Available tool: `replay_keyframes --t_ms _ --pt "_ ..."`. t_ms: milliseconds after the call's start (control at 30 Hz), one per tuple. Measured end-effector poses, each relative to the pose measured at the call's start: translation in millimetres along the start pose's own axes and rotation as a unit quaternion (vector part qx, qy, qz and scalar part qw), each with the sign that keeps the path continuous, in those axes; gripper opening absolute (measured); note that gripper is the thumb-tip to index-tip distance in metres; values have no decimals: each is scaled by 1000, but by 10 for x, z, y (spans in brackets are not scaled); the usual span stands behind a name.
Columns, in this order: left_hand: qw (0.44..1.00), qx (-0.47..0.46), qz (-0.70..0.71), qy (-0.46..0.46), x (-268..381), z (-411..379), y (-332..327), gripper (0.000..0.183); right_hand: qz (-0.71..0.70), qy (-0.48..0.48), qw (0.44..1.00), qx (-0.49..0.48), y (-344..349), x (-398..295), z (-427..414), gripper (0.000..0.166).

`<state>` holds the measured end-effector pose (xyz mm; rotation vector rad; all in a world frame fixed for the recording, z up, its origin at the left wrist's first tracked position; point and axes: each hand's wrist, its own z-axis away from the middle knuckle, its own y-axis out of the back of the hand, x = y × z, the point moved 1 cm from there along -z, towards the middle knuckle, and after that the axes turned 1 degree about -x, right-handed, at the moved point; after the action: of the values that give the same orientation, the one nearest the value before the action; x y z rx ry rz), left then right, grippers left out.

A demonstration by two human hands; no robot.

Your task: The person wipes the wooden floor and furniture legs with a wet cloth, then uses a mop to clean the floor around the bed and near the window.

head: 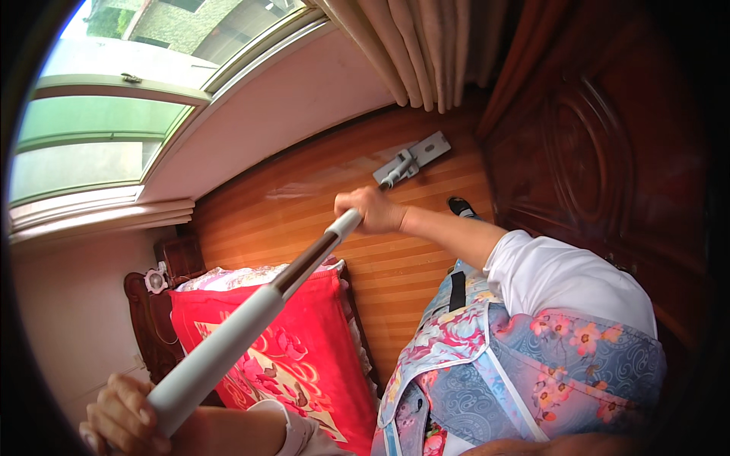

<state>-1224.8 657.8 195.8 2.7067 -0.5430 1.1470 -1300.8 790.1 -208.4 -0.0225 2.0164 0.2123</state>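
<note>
A flat mop runs slantwise across the view. Its pale grey handle [217, 353] comes close to the camera at the lower left, where my left hand [122, 413] is wrapped around the upper end. Farther down, my right hand [370, 211] grips the pole near a pale collar [345, 224]. Between the hands, a shiny brown section of pole [308, 259] shows. The grey rectangular mop head [430, 149] rests on the striped wooden floor [319, 165], below the curtain and near the dark wood door. Any pad under the plate is hidden.
A bed with a red floral blanket [302, 342] stands at the lower left, beside a carved headboard [140, 313]. Beige curtains [422, 51] hang near a dark wood door [576, 148]. An open window [102, 137] is at upper left. My shoe [458, 205] is near the door.
</note>
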Motion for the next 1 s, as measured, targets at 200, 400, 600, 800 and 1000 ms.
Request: replay_keyframes --t_ms 200,400,600,800,1000 --pt "997 -55 33 41 -988 -364 -331 21 105 -22 994 34 1170 704 -459 17" --pt "993 -114 14 -33 -1713 -716 -933 28 190 -66 968 152 2110 941 -448 11" --pt "968 -93 -80 -220 -1958 -1163 -1296 22 132 -88 944 288 2250 865 -414 15" --pt "987 -150 30 -54 -2001 -1345 -867 24 118 -174 932 294 1858 830 -471 16" --pt "971 -198 110 73 -1929 -842 -319 30 122 -135 949 258 1164 1217 -305 11"
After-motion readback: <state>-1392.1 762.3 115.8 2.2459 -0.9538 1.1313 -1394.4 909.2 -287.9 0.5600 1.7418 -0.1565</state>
